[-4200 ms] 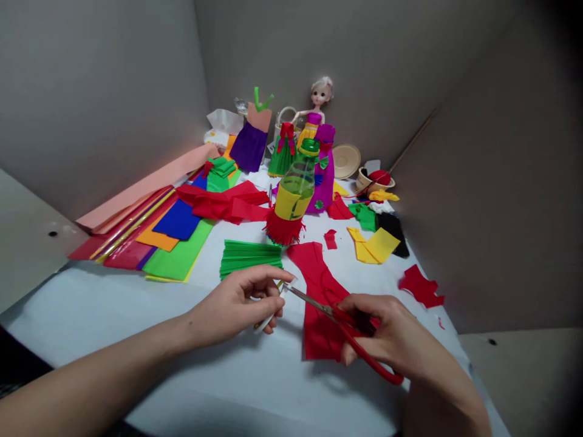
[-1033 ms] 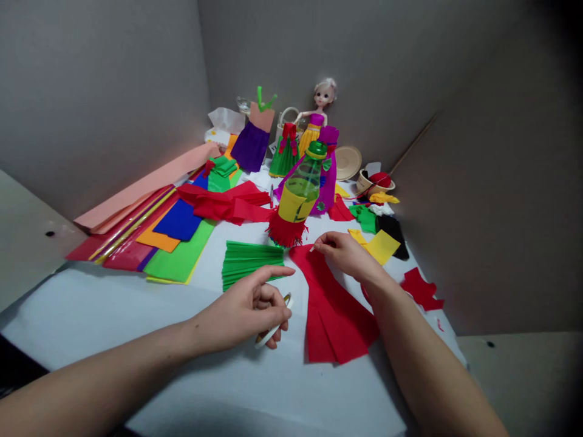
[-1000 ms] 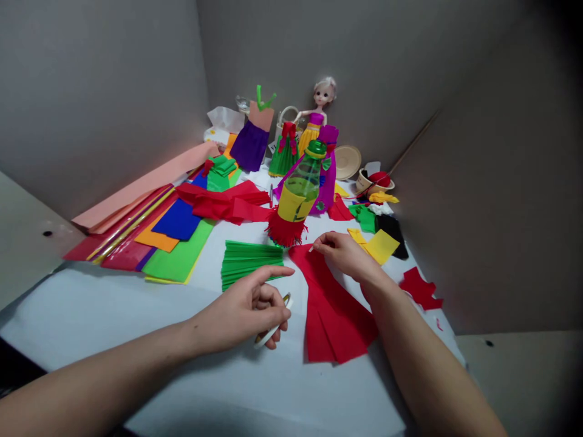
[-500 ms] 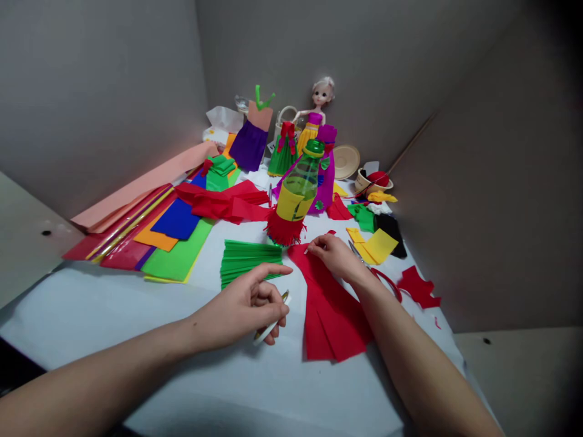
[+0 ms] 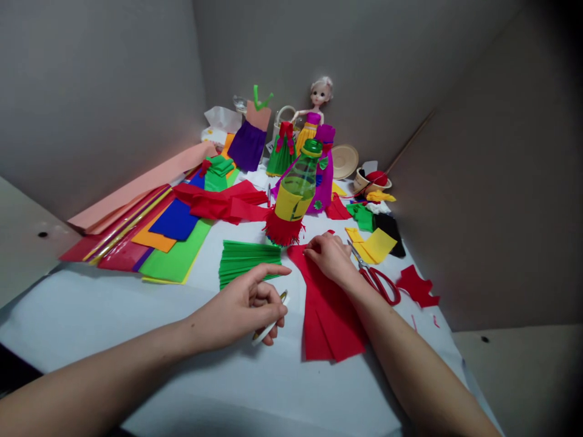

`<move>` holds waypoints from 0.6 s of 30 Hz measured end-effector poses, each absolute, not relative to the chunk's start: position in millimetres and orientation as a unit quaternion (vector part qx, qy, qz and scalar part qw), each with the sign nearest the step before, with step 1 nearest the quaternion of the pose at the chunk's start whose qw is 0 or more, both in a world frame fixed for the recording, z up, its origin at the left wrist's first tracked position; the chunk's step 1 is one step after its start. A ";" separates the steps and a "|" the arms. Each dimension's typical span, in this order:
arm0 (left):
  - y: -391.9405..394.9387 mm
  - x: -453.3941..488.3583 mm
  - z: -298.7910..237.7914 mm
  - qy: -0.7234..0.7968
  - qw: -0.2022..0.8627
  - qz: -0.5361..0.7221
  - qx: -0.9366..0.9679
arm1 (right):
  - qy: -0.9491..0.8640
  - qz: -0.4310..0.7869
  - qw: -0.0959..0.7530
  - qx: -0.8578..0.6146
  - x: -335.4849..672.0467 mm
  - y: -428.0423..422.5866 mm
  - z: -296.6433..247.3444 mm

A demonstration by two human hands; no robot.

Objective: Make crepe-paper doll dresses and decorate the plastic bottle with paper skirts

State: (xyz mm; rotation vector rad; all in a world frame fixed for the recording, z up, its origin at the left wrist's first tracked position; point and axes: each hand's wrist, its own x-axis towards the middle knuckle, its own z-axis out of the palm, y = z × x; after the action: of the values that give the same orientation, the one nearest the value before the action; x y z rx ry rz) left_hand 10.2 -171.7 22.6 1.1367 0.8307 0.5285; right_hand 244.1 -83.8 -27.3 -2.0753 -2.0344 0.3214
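Note:
My left hand (image 5: 249, 303) is curled around a white roll of tape (image 5: 262, 335), its index finger pointing right. Flat on the table lies a red paper dress shape (image 5: 325, 315), narrow at the top and flared below. At its narrow end my right hand (image 5: 328, 254) has its fingertips bunched down against the paper; what they pinch, if anything, is hidden. A pleated green paper piece (image 5: 248, 260) lies just beyond my left hand. Behind the red shape stands a green-capped bottle (image 5: 298, 191) with a yellow band and a red fringe at its base.
Red-handled scissors (image 5: 380, 282) lie right of my right wrist, near red scraps (image 5: 418, 286) and yellow paper (image 5: 378, 246). Coloured sheets (image 5: 175, 221) are piled at left. A doll (image 5: 319, 109), a purple paper dress (image 5: 248, 145) and a bowl (image 5: 364, 182) stand at the back.
My right hand has turned slightly and its fingers have moved a little left onto the red paper. The forearm has shifted left, uncovering the scissors. My left hand has hardly moved.

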 end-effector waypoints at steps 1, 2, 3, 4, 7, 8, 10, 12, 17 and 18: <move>-171.6 10.1 22.4 0.378 0.730 0.239 0.517 | -0.693 0.111 0.109 -0.704 244.9 -83.5 -27.6; -171.4 10.0 22.3 0.377 0.730 0.238 0.519 | -0.692 0.112 0.111 -0.705 245.9 -83.0 -28.0; -171.2 10.1 22.1 0.375 0.729 0.236 0.521 | -0.690 0.113 0.114 -0.706 247.0 -82.4 -28.6; -171.1 10.3 22.0 0.372 0.729 0.234 0.525 | -0.686 0.113 0.119 -0.709 248.2 -81.8 -29.3; -172.0 10.6 20.8 0.360 0.717 0.236 0.548 | -0.674 0.118 0.133 -0.717 251.3 -80.3 -31.1; -172.5 10.2 20.0 0.356 0.706 0.242 0.563 | -0.673 0.122 0.134 -0.717 251.9 -80.1 -31.5; -173.0 8.1 17.2 0.345 0.657 0.260 0.617 | -0.673 0.128 0.132 -0.717 252.4 -80.4 -31.6; -171.4 4.3 12.9 0.332 0.561 0.277 0.706 | -0.673 0.128 0.134 -0.716 252.2 -81.5 -30.7; -156.1 -6.8 3.1 0.334 0.285 0.231 0.868 | -0.669 0.119 0.150 -0.718 253.5 -84.6 -25.1; -152.1 -8.3 2.8 0.347 0.253 0.214 0.877 | -0.668 0.117 0.151 -0.719 254.5 -85.0 -23.8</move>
State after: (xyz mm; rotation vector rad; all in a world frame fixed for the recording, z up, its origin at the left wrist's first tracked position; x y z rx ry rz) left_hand -8.3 -152.1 2.8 2.3857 0.9447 0.5817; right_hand 254.5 -85.0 -23.8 -2.0651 -1.9173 0.3354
